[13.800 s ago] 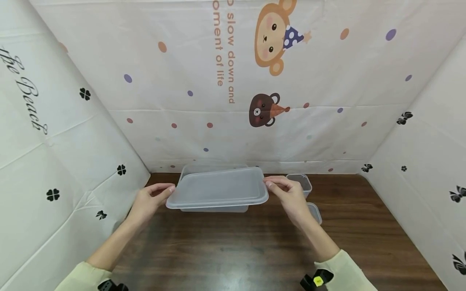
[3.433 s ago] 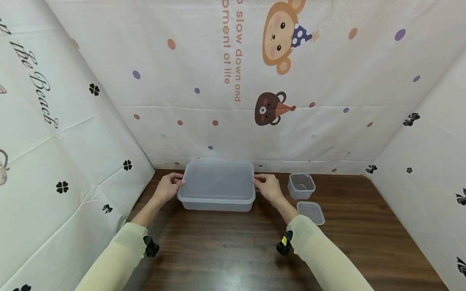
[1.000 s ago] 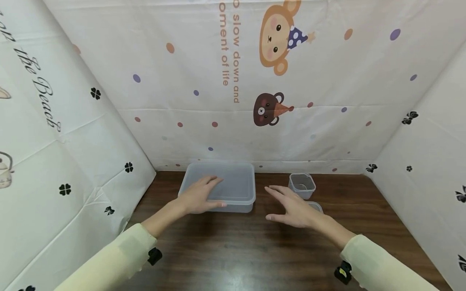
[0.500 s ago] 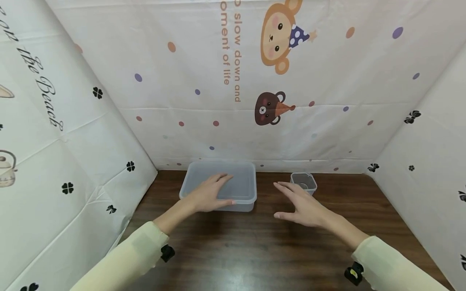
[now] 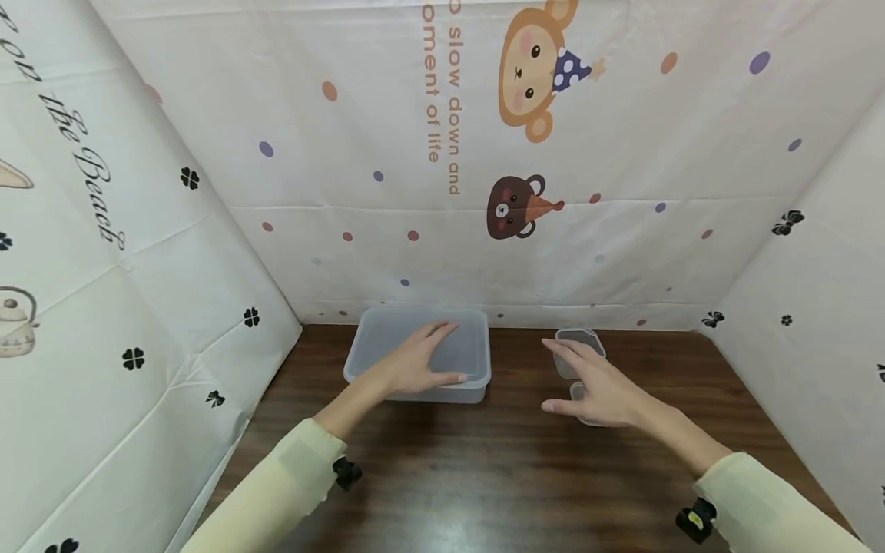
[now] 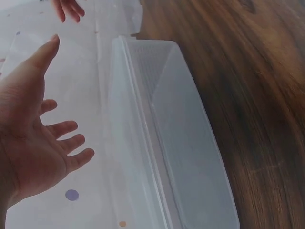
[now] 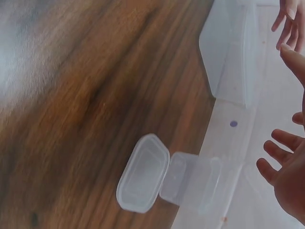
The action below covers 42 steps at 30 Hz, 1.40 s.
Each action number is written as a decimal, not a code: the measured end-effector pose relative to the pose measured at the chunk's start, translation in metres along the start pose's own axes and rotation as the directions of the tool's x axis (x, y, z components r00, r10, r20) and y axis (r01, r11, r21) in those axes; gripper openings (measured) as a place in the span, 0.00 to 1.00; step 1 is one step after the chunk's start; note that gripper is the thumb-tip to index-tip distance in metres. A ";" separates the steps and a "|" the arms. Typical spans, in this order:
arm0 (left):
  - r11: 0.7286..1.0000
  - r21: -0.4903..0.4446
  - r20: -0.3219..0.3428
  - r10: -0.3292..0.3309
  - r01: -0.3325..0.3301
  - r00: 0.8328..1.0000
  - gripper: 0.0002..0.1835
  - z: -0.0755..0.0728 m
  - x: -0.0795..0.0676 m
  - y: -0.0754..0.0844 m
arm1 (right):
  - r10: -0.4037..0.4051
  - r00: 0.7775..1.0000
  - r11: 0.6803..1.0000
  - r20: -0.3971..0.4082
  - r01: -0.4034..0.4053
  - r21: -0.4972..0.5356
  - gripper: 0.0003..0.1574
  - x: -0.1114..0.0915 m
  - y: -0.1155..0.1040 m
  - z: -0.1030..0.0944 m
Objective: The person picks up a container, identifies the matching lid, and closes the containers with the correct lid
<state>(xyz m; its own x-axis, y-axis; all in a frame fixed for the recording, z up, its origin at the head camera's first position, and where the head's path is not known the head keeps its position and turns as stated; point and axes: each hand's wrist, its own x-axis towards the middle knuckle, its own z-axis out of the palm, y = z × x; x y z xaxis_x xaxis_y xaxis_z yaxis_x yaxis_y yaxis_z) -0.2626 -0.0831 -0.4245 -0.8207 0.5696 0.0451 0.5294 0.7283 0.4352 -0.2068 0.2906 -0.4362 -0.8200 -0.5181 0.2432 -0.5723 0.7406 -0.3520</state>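
Note:
A large clear plastic food container (image 5: 442,395) stands at the back of the table with its lid (image 5: 387,338) on. Over that lid hangs my left hand (image 5: 412,365), fingers spread, holding nothing. The left wrist view shows a gap between this hand and the container's side (image 6: 190,138). My right hand (image 5: 601,388) is in the air with loosely spread fingers, also holding nothing. In the head view it overlaps a small uncovered plastic container (image 5: 568,365) and the small lid (image 5: 577,392) in front of it. The right wrist view shows the small lid (image 7: 143,174) lying beside the small container (image 7: 183,179).
The dark wooden table (image 5: 442,476) ends at a white printed cloth (image 5: 332,153) hanging behind. Similar cloth walls rise at the left (image 5: 83,322) and right (image 5: 816,369). Bare wood lies between the large container and the small one.
Earlier both hands held the large lid, then gripped the covered container's ends. They have since let go. Over the last second both hands have drifted right, the right one over the small container and lid.

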 end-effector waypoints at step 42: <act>0.972 0.127 0.007 0.199 -0.199 0.980 0.64 0.045 0.044 0.084 | 0.048 0.999 0.995 0.005 -0.047 -0.090 0.61 -0.031 0.029 -0.034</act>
<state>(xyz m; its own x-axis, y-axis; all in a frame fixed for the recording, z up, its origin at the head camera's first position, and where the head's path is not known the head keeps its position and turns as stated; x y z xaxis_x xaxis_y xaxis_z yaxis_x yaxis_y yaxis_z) -0.2445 0.0200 -0.4267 -0.6970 0.7061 0.1245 0.7048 0.6429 0.2999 -0.1975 0.3424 -0.4236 -0.8466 -0.4842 0.2211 -0.5307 0.7999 -0.2801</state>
